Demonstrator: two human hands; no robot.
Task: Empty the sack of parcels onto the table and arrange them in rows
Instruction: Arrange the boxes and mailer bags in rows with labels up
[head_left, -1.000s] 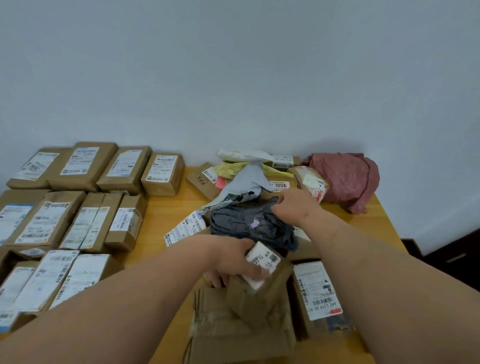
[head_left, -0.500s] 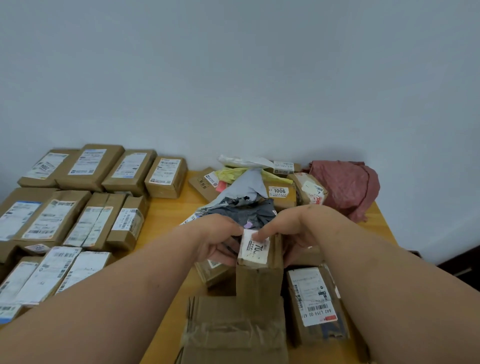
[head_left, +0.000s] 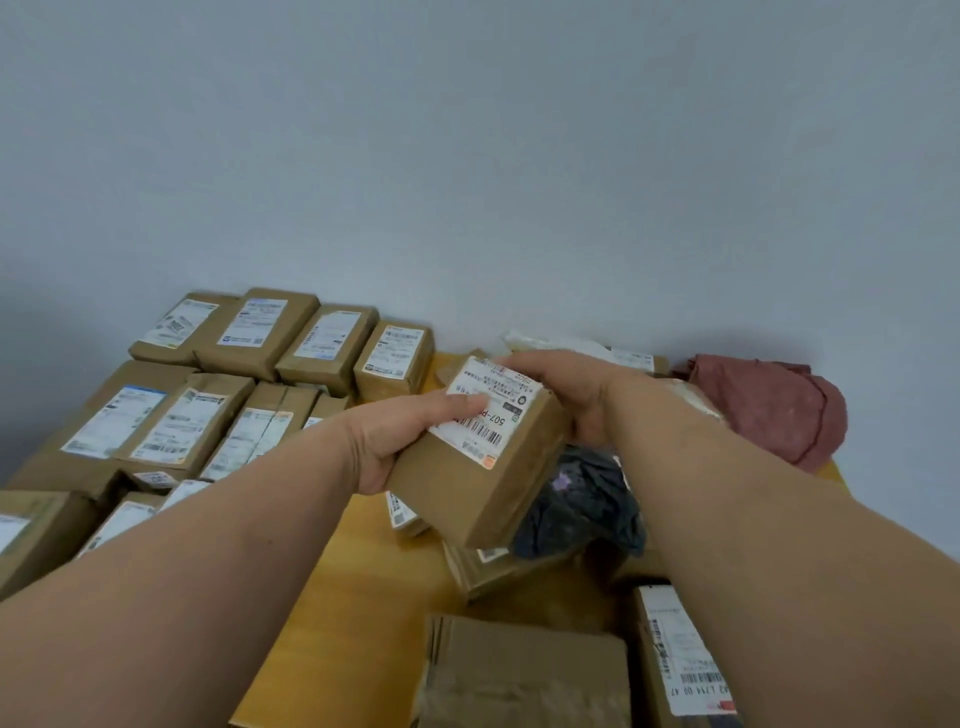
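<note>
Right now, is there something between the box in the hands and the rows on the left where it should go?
Nothing visible blocks it. The box is held up by the left hand and right hand, above the table. Only bare table lies between it and the rows; the loose pile sits beneath and to the right.

A plain pale grey-blue wall (head_left: 467, 156) fills the whole upper half of the frame, bare and evenly lit. Along the lower middle it meets the far edge of the surface, where soft shadows, perhaps slightly blurred, darken its base at left and right.
</note>
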